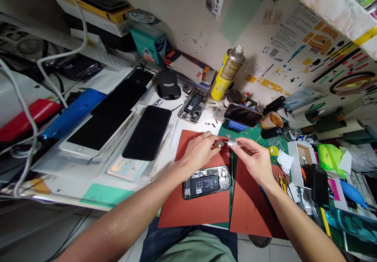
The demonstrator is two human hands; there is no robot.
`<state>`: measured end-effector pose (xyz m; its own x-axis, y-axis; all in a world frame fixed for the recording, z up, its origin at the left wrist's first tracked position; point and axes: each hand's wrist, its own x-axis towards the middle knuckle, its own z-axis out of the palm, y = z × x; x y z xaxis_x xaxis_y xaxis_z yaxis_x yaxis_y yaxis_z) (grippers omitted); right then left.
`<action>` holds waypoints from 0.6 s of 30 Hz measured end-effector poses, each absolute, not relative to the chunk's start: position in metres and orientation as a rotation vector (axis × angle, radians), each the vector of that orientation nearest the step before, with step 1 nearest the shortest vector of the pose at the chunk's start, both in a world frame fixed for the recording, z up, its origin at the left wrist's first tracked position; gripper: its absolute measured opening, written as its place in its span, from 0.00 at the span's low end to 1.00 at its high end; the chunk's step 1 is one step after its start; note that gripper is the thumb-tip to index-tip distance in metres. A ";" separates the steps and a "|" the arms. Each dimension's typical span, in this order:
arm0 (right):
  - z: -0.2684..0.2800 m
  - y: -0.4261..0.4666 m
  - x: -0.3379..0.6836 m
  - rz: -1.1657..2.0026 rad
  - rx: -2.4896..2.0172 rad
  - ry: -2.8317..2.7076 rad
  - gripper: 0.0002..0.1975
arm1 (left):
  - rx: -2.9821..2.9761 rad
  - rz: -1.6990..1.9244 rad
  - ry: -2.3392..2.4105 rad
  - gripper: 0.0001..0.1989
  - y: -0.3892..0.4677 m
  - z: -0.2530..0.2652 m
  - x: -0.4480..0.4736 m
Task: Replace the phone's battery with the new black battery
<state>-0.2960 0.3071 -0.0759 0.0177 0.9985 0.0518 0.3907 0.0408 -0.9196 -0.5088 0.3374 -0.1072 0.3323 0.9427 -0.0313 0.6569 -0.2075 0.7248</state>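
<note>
Over the red-brown mat [194, 213], my two hands meet with their fingertips close together. My left hand [202, 149] is closed on a small round brownish, shiny piece [218, 143] whose kind I cannot make out. Between the thumb and fingers of my right hand [255, 159] is a small silver cylinder [232, 143]. A thin shaft seems to run between the two pieces. Just below my left hand lies an opened phone [206, 183], its black battery and inner boards showing. A thin dark tool [232, 175] lies to the right of that phone.
Behind my hands, a phone [243, 114] leans on a blue stand. A yellow spray can [226, 73] stands by the wall near another opened phone [194, 105]. Dark-screened phones [147, 132] lie left; an open white box [302, 163] and clutter crowd the right.
</note>
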 end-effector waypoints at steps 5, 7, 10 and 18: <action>-0.072 0.306 -0.296 0.850 -1.463 -1.607 0.12 | 1.961 0.586 1.393 0.09 0.337 -0.108 -0.509; -0.070 0.305 -0.295 0.780 -1.464 -1.668 0.11 | 1.964 0.594 1.390 0.09 0.337 -0.109 -0.509; -0.068 0.305 -0.294 0.663 -1.441 -1.760 0.08 | 1.972 0.600 1.381 0.08 0.337 -0.109 -0.509; -0.056 0.308 -0.297 0.390 -1.290 -2.085 0.08 | 2.000 0.550 1.387 0.11 0.336 -0.105 -0.509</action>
